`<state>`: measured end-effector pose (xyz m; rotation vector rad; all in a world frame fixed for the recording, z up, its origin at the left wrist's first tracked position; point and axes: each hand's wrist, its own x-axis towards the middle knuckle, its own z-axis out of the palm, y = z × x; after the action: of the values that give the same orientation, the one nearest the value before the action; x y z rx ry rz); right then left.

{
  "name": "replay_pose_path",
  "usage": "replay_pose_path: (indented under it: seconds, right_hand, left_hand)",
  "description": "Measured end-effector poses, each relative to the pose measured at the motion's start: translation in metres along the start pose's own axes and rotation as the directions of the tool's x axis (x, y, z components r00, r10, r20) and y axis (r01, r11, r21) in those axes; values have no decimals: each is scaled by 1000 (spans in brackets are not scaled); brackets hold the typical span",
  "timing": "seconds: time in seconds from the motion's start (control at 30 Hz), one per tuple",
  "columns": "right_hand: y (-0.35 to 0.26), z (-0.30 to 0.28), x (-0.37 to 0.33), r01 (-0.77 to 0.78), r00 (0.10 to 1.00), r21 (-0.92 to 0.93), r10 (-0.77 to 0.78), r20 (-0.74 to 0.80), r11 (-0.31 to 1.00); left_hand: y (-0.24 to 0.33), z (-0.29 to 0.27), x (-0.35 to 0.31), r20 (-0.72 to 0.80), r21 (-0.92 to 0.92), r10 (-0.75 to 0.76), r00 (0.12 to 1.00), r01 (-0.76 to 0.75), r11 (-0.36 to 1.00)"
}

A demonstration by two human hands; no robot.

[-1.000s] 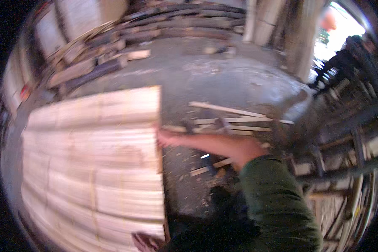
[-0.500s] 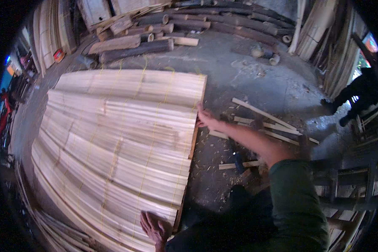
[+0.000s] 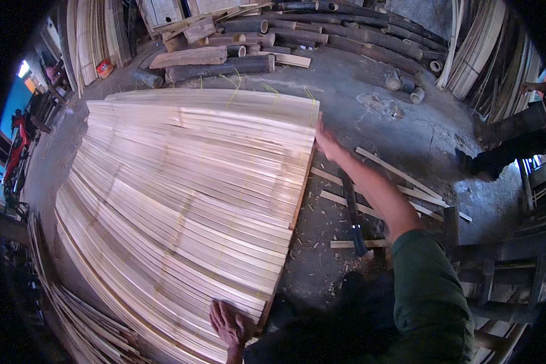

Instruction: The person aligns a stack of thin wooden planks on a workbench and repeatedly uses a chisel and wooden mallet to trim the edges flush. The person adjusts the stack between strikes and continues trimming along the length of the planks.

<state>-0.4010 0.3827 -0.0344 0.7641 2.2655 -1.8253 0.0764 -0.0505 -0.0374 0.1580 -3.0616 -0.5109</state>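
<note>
A wide mat of pale bamboo slats [image 3: 182, 176], laced across with thin yellow cords, stretches out in front of me. My left hand [image 3: 229, 321] lies flat on its near edge, fingers spread. Along the mat's right edge, toward the far corner, my right hand [image 3: 326, 142] presses against the slat ends with its fingers stretched out. Its fingertips are slightly blurred. Loose yellow cord ends [image 3: 272, 90] stick up at the far side. To the right of the mat lies a long knife [image 3: 355, 227] with a dark blade and handle.
Loose wooden strips [image 3: 400, 176] and shavings lie on the concrete floor right of the mat. Dark bamboo poles [image 3: 358, 33] are stacked at the back. Long strips [image 3: 82, 309] lie at lower left. Another person's dark-clothed leg [image 3: 497, 151] shows at far right.
My right hand has moved along the mat's right edge toward the far corner, its fingers straightening. The far slats now lie flatter and closer together. My left hand stays on the near edge.
</note>
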Motion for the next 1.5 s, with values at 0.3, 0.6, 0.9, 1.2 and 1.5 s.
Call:
replay_pose_path:
  seconds: [0.3,0.6,0.9,1.2,1.5]
  right_hand:
    - [50,6,-23,88,993,-213,-67,101,973]
    - [50,21,-32,366,930,-424,-336,146,829]
    - [73,21,-26,386,916,-482,-390,97,787]
    - [71,21,-23,312,946,-566,-304,112,763]
    - [64,25,-40,395,903,-573,-419,96,718]
  left_hand:
    - [14,-5,2,-223,-27,30,974,-37,999]
    - [8,13,-4,-222,-165,-51,974,14,986]
    - [35,1,12,-317,-84,-2,949,-26,996]
    - [34,-4,16,-306,-70,9,952,-32,997]
    - [38,-9,12,-302,-59,-14,953,-4,998]
